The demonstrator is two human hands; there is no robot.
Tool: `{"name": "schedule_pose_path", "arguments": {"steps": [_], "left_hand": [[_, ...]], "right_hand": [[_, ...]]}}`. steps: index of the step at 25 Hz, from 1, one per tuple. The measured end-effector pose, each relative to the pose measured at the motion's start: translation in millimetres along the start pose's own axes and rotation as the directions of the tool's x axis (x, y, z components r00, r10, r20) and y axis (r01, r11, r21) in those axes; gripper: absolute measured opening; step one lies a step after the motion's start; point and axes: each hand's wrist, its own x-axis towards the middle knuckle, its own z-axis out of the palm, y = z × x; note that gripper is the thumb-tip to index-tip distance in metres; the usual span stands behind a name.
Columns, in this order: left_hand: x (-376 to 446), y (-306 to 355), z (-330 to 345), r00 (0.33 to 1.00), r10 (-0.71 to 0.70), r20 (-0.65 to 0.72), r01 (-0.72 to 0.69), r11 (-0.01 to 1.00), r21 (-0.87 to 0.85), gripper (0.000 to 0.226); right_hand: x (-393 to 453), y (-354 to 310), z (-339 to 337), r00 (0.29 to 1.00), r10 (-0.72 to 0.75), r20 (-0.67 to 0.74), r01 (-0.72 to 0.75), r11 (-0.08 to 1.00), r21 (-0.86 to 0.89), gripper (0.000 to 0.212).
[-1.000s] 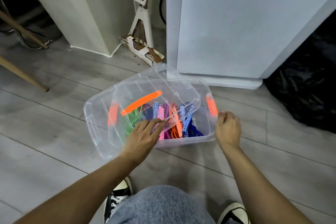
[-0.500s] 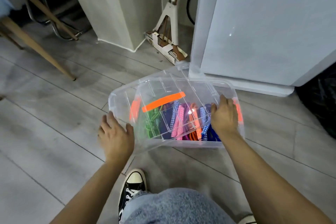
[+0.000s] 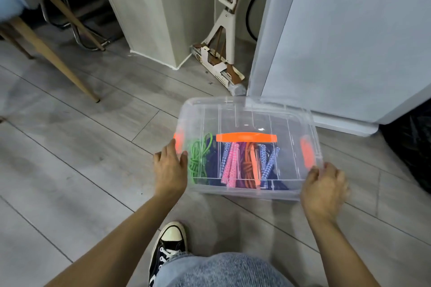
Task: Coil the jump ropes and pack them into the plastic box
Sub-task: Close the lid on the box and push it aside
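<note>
Squaring up on the plastic box [image 3: 250,190], the lid [image 3: 247,121] now sits level where it lay askew a moment ago. Left hand [image 3: 169,168] presses flat beside a clasp; right hand [image 3: 323,185] curls over the corner. Coiled jump ropes [image 3: 235,165] lie inside on the floor: packing looks done, latching remains.

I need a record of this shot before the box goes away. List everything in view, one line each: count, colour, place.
plastic box: one, clear, on the floor
lid: one, clear with orange handle, lying on the box
side latches: two, orange, box ends
jump ropes: several, green, navy, pink, orange, blue patterned, inside the box
mop: one, cream, leaning in the gap behind
cabinet: one, pale grey, far right
chair leg: one, wooden, far left
black bag: one, right edge
shoe: one, black and white, near floor
left hand: at the box's left end
right hand: gripping the near right corner
</note>
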Motion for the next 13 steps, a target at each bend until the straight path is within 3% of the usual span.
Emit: {"name": "schedule_pose_path", "arguments": {"steps": [3, 8, 13], "left_hand": [[2.5, 0.7, 2.5, 1.000, -0.016, 0.000, 0.016, 0.999, 0.033, 0.047], [-1.2, 1.9, -4.1, 0.992, -0.102, 0.073, 0.111, 0.983, -0.143, 0.045], [-9.6, -4.5, 0.1, 0.901, -0.384, 0.201, 0.432, 0.831, -0.350, 0.045]], "right_hand": [[-3.9, 4.4, -3.8, 0.998, 0.050, 0.041, -0.050, 0.999, -0.016, 0.032], [-3.9, 7.1, -15.2, 0.983, 0.088, 0.161, -0.102, 0.992, 0.079, 0.029], [-7.9, -2.2, -16.6, 0.969, 0.123, 0.213, -0.153, 0.979, 0.133, 0.024]]}}
